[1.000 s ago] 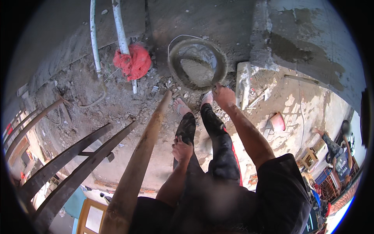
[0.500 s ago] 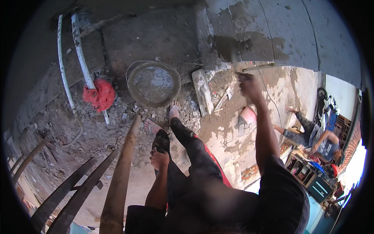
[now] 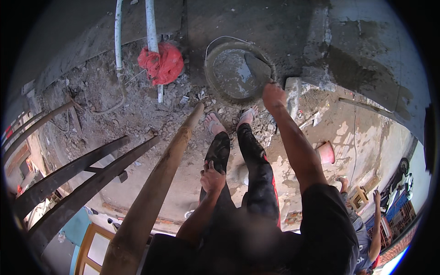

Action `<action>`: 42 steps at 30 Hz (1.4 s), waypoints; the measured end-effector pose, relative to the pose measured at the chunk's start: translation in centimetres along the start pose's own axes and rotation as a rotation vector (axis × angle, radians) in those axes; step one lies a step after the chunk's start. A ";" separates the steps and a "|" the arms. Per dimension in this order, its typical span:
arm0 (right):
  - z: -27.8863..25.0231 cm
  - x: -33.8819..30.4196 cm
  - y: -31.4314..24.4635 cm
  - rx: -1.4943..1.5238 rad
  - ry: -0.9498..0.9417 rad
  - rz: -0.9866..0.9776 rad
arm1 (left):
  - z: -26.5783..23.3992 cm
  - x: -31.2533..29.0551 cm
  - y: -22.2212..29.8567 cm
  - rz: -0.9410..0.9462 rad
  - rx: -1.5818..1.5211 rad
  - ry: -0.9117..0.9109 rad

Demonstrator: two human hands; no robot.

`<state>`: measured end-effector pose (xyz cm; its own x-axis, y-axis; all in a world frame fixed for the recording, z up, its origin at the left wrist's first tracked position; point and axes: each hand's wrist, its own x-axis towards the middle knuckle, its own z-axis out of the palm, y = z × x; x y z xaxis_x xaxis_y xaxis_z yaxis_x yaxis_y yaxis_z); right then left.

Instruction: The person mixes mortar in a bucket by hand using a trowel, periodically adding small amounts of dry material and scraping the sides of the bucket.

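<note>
At the far middle stands a round bucket (image 3: 219,87) with a thin wire handle, filled with wet grey mortar (image 3: 229,68). My right hand (image 3: 275,97) is closed round the grip of a trowel, and its grey blade (image 3: 257,68) dips into the mortar at the bucket's right side. The grip itself is hidden by my fingers. My left hand (image 3: 213,178) rests on my left knee with its fingers spread over the dark trouser leg, holding nothing I can see.
A bamboo pole (image 3: 160,183) slants up beside my left leg, with dark metal bars (image 3: 87,174) further left. Red cloth (image 3: 161,64) wraps a white pipe (image 3: 151,23). Rubble (image 3: 137,101) surrounds my feet. A pink pail (image 3: 326,152) and another person (image 3: 366,229) are at right.
My right hand has come down from the wall to the bucket, bringing the trowel blade into the mortar. The view has shifted left; my left hand stays on the knee.
</note>
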<state>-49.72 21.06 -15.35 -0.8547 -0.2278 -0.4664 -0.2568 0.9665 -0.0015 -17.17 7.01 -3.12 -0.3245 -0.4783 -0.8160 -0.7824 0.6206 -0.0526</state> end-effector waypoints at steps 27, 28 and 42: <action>-17.1 -10.0 18.6 1.283 0.119 0.340 | -2.3 0.8 2.0 0.010 0.038 0.024; -20.3 -11.5 18.3 1.197 0.119 0.422 | -2.2 0.9 1.9 0.001 0.058 0.021; 2.5 1.4 -3.5 0.078 -0.036 0.000 | -1.2 0.5 -0.1 0.013 0.048 -0.041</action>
<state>-48.85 17.66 -18.19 -0.8377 -0.2251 -0.4975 -0.2200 0.9730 -0.0698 -17.94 5.97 -2.84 -0.3118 -0.4447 -0.8397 -0.7514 0.6563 -0.0686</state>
